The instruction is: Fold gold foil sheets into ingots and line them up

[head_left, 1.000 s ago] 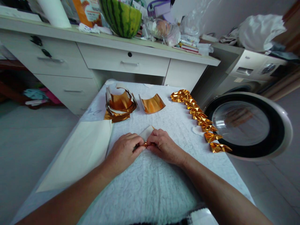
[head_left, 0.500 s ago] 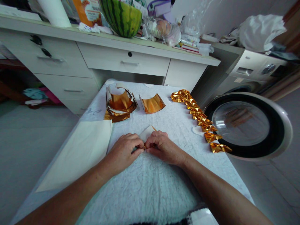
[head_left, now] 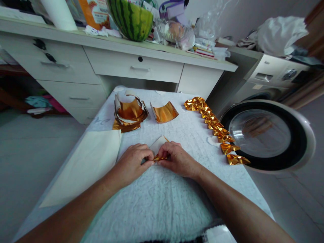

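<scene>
Both hands meet near the middle of the cloth-covered table, pinching the near edge of a sheet of gold foil paper [head_left: 157,144] whose pale back faces up. My left hand [head_left: 138,158] is closed on the folded edge from the left, thumb and fingertips together. Close beside it, my right hand [head_left: 176,158] grips the same fold, covering part of the sheet. A narrow gold strip shows between the fingertips. Beyond the hands lie a single curled gold foil sheet [head_left: 165,113] and a stack of curled gold sheets [head_left: 130,111].
Several folded gold foil pieces [head_left: 218,130] run in a line along the table's right side. A large off-white paper sheet [head_left: 86,165] lies at the left. An open washing machine door [head_left: 301,135] stands beside the table. A cut watermelon [head_left: 134,22] sits on the cluttered counter behind.
My left fingertips have shifted slightly left along the fold, so more gold shows between the hands. The right hand stays almost in place.
</scene>
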A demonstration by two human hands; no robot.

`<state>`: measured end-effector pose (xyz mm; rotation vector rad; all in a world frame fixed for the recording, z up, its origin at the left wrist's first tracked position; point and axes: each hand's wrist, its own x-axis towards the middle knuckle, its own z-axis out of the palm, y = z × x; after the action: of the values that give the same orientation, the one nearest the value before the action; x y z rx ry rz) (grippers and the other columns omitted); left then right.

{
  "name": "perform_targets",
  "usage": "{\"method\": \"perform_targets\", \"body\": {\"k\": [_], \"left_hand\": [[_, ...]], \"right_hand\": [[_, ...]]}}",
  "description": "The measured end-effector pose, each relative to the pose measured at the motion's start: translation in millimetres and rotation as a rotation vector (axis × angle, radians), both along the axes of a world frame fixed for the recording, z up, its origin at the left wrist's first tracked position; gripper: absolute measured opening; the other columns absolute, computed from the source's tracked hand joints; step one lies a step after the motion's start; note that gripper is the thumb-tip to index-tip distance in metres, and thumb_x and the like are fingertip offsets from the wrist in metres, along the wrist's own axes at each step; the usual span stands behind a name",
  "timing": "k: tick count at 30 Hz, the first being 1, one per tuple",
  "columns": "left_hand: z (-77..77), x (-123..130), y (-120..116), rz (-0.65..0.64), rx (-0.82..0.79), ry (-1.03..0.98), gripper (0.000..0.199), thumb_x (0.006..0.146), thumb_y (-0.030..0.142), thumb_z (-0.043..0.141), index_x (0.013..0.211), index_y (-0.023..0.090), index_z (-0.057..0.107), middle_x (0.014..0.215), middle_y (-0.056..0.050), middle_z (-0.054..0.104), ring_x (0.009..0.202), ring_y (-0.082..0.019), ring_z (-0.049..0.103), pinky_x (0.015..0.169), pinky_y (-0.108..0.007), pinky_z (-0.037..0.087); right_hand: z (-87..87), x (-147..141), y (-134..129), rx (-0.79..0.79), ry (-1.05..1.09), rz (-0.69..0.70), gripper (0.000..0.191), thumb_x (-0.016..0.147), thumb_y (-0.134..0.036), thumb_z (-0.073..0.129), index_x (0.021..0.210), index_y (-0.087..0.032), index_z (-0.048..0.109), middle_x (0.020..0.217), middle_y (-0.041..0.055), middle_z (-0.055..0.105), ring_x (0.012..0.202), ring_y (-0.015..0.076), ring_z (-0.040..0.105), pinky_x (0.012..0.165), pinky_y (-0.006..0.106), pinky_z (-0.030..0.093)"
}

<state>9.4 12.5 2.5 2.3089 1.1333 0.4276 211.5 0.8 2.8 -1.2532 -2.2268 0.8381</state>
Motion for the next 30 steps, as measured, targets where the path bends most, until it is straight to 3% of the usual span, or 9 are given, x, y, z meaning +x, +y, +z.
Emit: {"method": "perform_targets", "body": {"k": [7,16,30], "left_hand": [[-0.5,0.8,1.0,0.016,0.000,-0.008,0.011,0.081,0.020,0.065,0.069,0.020,0.062,0.075,0.001,0.060,0.081,-0.018,0.057,0.072,-0.029,0.040],[0.2,-0.6,-0.3,0.020,-0.004,0.008,0.011,0.085,0.021,0.059,0.077,0.021,0.066,0.081,-0.001,0.060,0.087,-0.020,0.057,0.076,-0.032,0.041],[-2.8,-0.1,-2.9,0.097,0.023,0.021,0.009,0.083,0.021,0.061,0.075,0.021,0.065,0.082,-0.001,0.059,0.089,-0.022,0.056,0.079,-0.035,0.039]], "right_hand": [[-0.7,-1.2,0.8,0.003,-0.017,0.032,0.007,0.082,-0.016,0.068,0.078,-0.019,0.064,0.077,-0.0022,0.061,0.083,0.0145,0.054,0.085,0.033,0.033],[-1.9,-0.6,0.8,-0.031,0.050,-0.026,0.009,0.082,-0.012,0.067,0.076,-0.018,0.065,0.082,-0.0007,0.053,0.081,0.0128,0.051,0.072,0.026,0.037],[-3.6,-6.7,-1.1,0.005,0.013,-0.112,0.011,0.079,-0.007,0.063,0.074,-0.017,0.061,0.087,0.0011,0.053,0.076,0.0120,0.051,0.070,0.026,0.040]]}}
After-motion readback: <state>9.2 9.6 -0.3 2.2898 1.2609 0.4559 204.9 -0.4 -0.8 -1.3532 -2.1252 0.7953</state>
